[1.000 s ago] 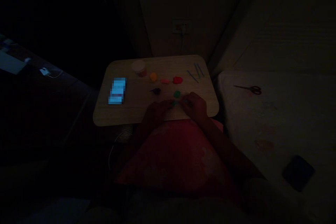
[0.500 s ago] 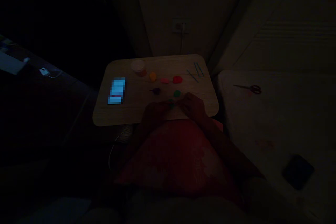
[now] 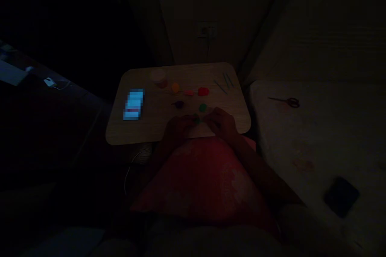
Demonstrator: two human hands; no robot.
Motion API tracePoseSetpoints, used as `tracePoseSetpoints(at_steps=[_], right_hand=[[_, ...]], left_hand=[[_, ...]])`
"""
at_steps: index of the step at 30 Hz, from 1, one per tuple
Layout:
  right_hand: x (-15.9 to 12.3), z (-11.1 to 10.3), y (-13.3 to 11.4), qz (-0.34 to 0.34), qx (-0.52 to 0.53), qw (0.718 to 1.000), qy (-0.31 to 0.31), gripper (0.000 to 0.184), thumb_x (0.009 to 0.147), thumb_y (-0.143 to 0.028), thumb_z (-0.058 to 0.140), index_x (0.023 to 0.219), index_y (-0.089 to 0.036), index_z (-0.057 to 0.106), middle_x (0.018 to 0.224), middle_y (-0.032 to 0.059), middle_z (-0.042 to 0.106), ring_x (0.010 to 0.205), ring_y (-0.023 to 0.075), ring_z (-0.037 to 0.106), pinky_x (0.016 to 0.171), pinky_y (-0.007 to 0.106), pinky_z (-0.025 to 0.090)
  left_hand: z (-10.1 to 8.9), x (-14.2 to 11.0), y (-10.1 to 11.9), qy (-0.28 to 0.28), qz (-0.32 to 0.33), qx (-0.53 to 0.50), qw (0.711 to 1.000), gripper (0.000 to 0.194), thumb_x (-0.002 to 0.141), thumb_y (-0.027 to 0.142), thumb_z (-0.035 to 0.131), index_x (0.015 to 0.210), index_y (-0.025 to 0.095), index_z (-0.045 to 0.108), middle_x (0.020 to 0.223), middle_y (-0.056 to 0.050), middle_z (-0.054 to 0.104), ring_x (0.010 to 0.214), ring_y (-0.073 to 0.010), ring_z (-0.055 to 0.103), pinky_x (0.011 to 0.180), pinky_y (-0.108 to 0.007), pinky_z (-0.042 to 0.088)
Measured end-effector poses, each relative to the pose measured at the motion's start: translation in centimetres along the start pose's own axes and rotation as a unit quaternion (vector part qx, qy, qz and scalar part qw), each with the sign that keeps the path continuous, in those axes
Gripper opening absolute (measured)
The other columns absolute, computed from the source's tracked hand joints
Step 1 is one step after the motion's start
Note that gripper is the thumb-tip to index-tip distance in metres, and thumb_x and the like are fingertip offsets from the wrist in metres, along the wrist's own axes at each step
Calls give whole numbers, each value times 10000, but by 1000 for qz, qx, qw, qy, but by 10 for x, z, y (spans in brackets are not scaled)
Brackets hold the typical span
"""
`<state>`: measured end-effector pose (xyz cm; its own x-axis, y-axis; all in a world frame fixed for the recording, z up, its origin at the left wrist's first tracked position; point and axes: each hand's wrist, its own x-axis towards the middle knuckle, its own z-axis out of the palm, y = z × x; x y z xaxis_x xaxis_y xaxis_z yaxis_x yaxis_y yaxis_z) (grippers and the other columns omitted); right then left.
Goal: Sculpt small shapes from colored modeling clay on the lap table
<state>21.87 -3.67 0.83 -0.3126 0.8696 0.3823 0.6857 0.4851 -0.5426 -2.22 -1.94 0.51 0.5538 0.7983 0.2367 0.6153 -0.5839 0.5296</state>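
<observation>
The scene is very dark. My left hand [image 3: 178,127] and my right hand [image 3: 221,123] rest on the near edge of a small wooden lap table [image 3: 150,128], fingertips meeting around a small green clay piece [image 3: 196,119]. Both hands look pinched on it. Just beyond lies a green clay lump [image 3: 203,107]. Further back sit a red lump [image 3: 203,91], a pink piece [image 3: 189,92], an orange ball [image 3: 175,87] and a dark purple piece [image 3: 179,104].
A lit phone [image 3: 133,104] lies on the table's left part, a small tub [image 3: 159,77] at the back, thin sticks [image 3: 224,81] at the back right. A red cushion [image 3: 208,180] lies on my lap. Scissors [image 3: 288,101] and a dark phone [image 3: 341,196] lie on the bed at right.
My hands have drawn closer together over the small green piece; the picture has grown slightly darker.
</observation>
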Motion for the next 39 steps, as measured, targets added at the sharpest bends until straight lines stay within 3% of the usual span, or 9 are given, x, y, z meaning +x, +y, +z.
tracePoseSetpoints(at_steps=[13, 20, 25, 30, 32, 36, 39], right_hand=[[-5, -1, 7, 6, -10, 1000, -17, 160, 946, -256, 661, 923, -263, 819, 922, 47, 756, 885, 214, 676, 746, 322, 469], [-5, -3, 7, 8, -15, 998, 61, 200, 975, -330, 618, 962, -240, 797, 977, 58, 799, 920, 248, 673, 896, 416, 431], [-3, -3, -3, 45, -71, 996, 37, 202, 983, -347, 608, 1042, -225, 758, 978, 88, 782, 990, 284, 628, 984, 474, 358], [-3, -5, -11, 45, -112, 989, 88, 156, 970, -359, 641, 990, -268, 766, 1286, 82, 714, 1204, 346, 511, 1057, 551, 279], [-4, -6, -11, 48, -124, 986, 102, 139, 954, -366, 670, 945, -277, 776, 1289, 79, 708, 1204, 350, 505, 1071, 569, 253], [-6, -6, -9, 25, -93, 995, 27, 168, 978, -324, 635, 933, -253, 781, 992, 77, 777, 1012, 294, 601, 998, 504, 331], [-7, -3, -8, -3, -53, 998, -28, 195, 985, -323, 612, 979, -227, 781, 996, 78, 790, 934, 266, 646, 917, 438, 411]], left_hand=[[-1, 1, 4, 12, -14, -22, 1000, 277, 952, 156, 527, 1060, 238, 768, 1325, -24, 734, 1203, -228, 705, 1026, -432, 550], [0, 0, 0, 4, 0, -17, 1000, 295, 945, 142, 519, 1064, 241, 770, 1351, -19, 719, 1228, -229, 694, 1049, -443, 544], [0, -2, -1, 7, 3, -26, 1000, 303, 933, 139, 534, 1096, 247, 765, 1356, -23, 714, 1233, -225, 694, 1049, -435, 552], [-1, -1, -1, 4, 2, -28, 1000, 269, 938, 155, 543, 1065, 233, 767, 1352, -35, 716, 1228, -238, 699, 1053, -449, 547], [0, -1, -1, 7, 1, -34, 999, 264, 948, 161, 529, 1041, 224, 768, 1347, -41, 719, 1225, -238, 701, 1052, -454, 548], [1, -1, -1, 14, -4, -41, 999, 276, 961, 183, 520, 1068, 234, 769, 1341, -34, 723, 1226, -224, 699, 1063, -444, 547], [1, -1, 0, 9, -8, -40, 999, 277, 969, 207, 525, 1083, 240, 775, 1340, -27, 724, 1211, -218, 706, 1062, -424, 553]])
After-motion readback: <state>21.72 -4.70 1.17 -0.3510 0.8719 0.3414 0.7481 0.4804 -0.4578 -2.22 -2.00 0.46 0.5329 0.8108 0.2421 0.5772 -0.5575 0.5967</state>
